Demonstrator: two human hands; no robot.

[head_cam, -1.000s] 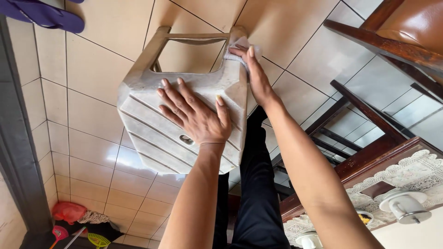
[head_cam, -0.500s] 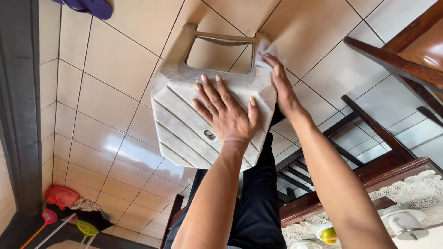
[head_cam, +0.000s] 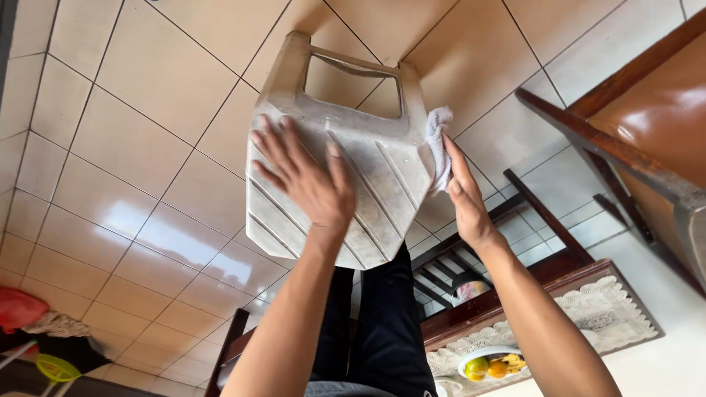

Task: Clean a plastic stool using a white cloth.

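A grimy white plastic stool (head_cam: 375, 158) with a slatted seat and a cut-out opening at its far end is tipped up over the tiled floor. My left hand (head_cam: 301, 184) lies flat on the seat with fingers spread, holding nothing. My right hand (head_cam: 463, 195) presses a small white cloth (head_cam: 439, 143) against the stool's right side edge, fingers extended along it.
My dark-trousered legs (head_cam: 382, 323) are below the stool. A brown wooden chair (head_cam: 625, 140) stands at right. A wooden table with a lace cloth (head_cam: 588, 309) carries a plate of fruit (head_cam: 489, 364). A red object (head_cam: 18, 305) and a green one (head_cam: 51, 367) lie at bottom left.
My right hand with the cloth slid from the stool's far corner down along its right edge. My left hand stayed flat on the seat. The view shifted closer.
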